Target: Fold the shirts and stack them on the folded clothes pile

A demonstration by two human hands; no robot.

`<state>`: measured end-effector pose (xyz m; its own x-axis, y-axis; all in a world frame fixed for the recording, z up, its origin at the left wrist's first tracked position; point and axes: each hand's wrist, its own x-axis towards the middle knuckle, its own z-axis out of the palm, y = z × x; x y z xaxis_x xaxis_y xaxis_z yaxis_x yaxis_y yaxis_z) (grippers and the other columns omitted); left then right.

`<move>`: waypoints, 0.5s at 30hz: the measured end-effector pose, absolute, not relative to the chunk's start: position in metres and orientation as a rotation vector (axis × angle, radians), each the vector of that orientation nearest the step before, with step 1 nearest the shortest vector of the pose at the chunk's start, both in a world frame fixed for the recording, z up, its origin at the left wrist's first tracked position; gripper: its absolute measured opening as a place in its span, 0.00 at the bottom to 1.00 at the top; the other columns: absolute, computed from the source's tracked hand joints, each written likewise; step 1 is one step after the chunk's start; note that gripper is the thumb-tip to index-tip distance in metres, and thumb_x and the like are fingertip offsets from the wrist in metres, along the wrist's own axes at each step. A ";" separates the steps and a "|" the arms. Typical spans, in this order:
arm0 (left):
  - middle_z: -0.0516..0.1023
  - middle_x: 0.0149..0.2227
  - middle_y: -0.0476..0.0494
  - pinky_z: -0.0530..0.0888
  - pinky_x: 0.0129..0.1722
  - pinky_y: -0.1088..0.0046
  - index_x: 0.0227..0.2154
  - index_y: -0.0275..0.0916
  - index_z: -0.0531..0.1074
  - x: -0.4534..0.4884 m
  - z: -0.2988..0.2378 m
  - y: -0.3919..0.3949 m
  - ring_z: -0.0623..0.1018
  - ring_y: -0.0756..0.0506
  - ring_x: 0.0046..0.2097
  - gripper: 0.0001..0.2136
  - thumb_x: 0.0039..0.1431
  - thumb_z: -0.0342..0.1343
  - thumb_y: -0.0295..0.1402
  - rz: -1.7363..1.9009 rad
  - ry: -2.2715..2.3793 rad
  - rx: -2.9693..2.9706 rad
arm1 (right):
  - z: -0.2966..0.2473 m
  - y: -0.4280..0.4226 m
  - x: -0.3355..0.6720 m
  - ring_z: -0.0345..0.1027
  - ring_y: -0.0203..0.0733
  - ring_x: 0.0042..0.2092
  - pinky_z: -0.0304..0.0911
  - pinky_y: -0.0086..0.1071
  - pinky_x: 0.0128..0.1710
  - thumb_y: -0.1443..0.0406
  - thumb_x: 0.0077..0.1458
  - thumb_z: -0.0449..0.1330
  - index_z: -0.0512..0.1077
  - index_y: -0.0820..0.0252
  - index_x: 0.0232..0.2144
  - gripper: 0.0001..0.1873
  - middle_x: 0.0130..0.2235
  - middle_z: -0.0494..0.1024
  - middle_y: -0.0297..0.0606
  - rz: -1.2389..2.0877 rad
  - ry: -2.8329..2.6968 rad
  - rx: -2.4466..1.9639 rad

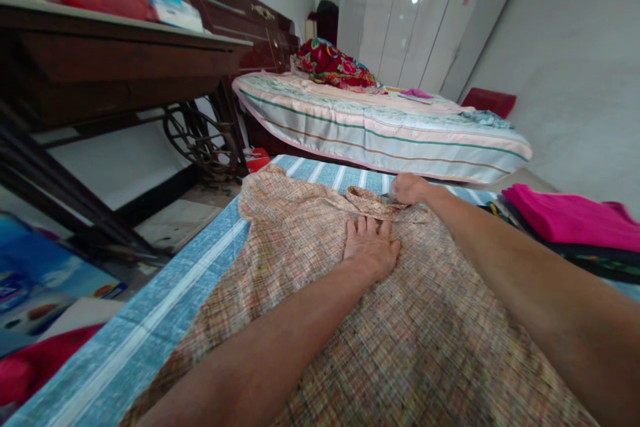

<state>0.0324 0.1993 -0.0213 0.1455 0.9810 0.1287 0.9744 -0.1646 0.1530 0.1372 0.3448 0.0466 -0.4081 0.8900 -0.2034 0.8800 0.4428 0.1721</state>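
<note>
A brown plaid shirt lies spread out on a blue striped cloth, its collar at the far end and one short sleeve at the far left. Just below the collar, my left hand rests flat on the fabric with its fingers spread. My right hand is closed at the right side of the collar, gripping the shirt there; its fingertips are partly hidden. The shirt's right shoulder is covered by my right forearm.
Folded clothes, a bright pink piece on top, lie at the right. Beyond is a bed with a red floral quilt. A treadle sewing table stands left, and a blue printed package sits low beside the cloth.
</note>
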 end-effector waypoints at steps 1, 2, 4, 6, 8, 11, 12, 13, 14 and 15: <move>0.64 0.56 0.35 0.52 0.57 0.49 0.57 0.41 0.60 0.032 -0.021 0.199 0.59 0.34 0.60 0.26 0.61 0.37 0.47 0.319 2.015 2.354 | 0.051 0.344 0.138 0.71 0.46 0.43 0.62 0.27 0.37 0.71 0.50 0.57 0.77 0.67 0.37 0.12 0.39 0.78 0.47 0.067 2.444 1.536; 0.64 0.56 0.35 0.53 0.57 0.50 0.58 0.41 0.59 0.032 -0.021 0.199 0.59 0.34 0.59 0.26 0.61 0.37 0.47 0.330 2.021 2.356 | 0.055 0.344 0.138 0.71 0.44 0.42 0.61 0.26 0.36 0.71 0.50 0.57 0.77 0.66 0.36 0.12 0.39 0.78 0.44 0.078 2.455 1.548; 0.64 0.56 0.36 0.53 0.57 0.50 0.59 0.41 0.58 0.033 -0.021 0.199 0.59 0.34 0.59 0.26 0.61 0.37 0.47 0.337 2.032 2.353 | 0.061 0.343 0.139 0.70 0.41 0.41 0.60 0.24 0.35 0.72 0.50 0.56 0.77 0.64 0.36 0.12 0.38 0.78 0.40 0.080 2.481 1.576; 0.64 0.56 0.36 0.53 0.57 0.50 0.60 0.43 0.57 0.033 -0.020 0.198 0.59 0.34 0.59 0.26 0.61 0.37 0.47 0.327 2.031 2.348 | 0.063 0.343 0.140 0.70 0.38 0.40 0.59 0.22 0.33 0.72 0.51 0.55 0.76 0.62 0.38 0.14 0.38 0.78 0.36 0.069 2.502 1.617; 0.64 0.56 0.37 0.53 0.57 0.50 0.60 0.44 0.57 0.033 -0.020 0.198 0.59 0.34 0.59 0.26 0.61 0.37 0.47 0.325 2.020 2.351 | 0.061 0.343 0.142 0.70 0.36 0.38 0.58 0.21 0.31 0.72 0.50 0.55 0.75 0.59 0.42 0.17 0.38 0.78 0.33 0.044 2.510 1.664; 0.63 0.57 0.37 0.52 0.57 0.49 0.59 0.46 0.58 0.032 -0.020 0.198 0.58 0.34 0.60 0.25 0.61 0.38 0.46 0.336 2.009 2.354 | 0.056 0.345 0.145 0.70 0.36 0.36 0.58 0.21 0.29 0.72 0.47 0.58 0.74 0.56 0.43 0.19 0.37 0.78 0.31 -0.002 2.493 1.713; 0.62 0.58 0.37 0.52 0.57 0.49 0.59 0.46 0.58 0.032 -0.020 0.198 0.57 0.34 0.60 0.25 0.61 0.38 0.46 0.340 2.005 2.353 | 0.054 0.346 0.146 0.71 0.36 0.36 0.58 0.21 0.29 0.71 0.46 0.59 0.75 0.57 0.42 0.18 0.37 0.78 0.32 -0.015 2.480 1.727; 0.62 0.58 0.37 0.52 0.58 0.49 0.59 0.46 0.57 0.032 -0.020 0.198 0.57 0.34 0.60 0.25 0.61 0.38 0.47 0.343 2.002 2.354 | 0.053 0.346 0.147 0.71 0.38 0.36 0.59 0.22 0.29 0.70 0.46 0.60 0.76 0.58 0.40 0.16 0.36 0.78 0.34 -0.026 2.462 1.743; 0.62 0.58 0.37 0.51 0.58 0.49 0.59 0.46 0.57 0.032 -0.020 0.198 0.57 0.33 0.60 0.25 0.61 0.38 0.47 0.344 1.999 2.355 | 0.052 0.347 0.148 0.71 0.39 0.36 0.59 0.23 0.29 0.69 0.46 0.61 0.76 0.60 0.38 0.14 0.35 0.78 0.36 -0.039 2.440 1.761; 0.62 0.58 0.37 0.51 0.58 0.48 0.59 0.46 0.58 0.032 -0.020 0.197 0.57 0.33 0.60 0.25 0.61 0.38 0.47 0.345 1.998 2.357 | 0.051 0.347 0.149 0.71 0.41 0.35 0.60 0.25 0.28 0.67 0.45 0.62 0.77 0.62 0.36 0.12 0.34 0.78 0.38 -0.058 2.414 1.780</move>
<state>0.0316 0.1975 -0.0205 0.1495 0.9777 0.1474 0.9706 -0.1736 0.1669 0.1491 0.3469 0.0507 -0.2891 0.9475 -0.1366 0.9530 0.2984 0.0530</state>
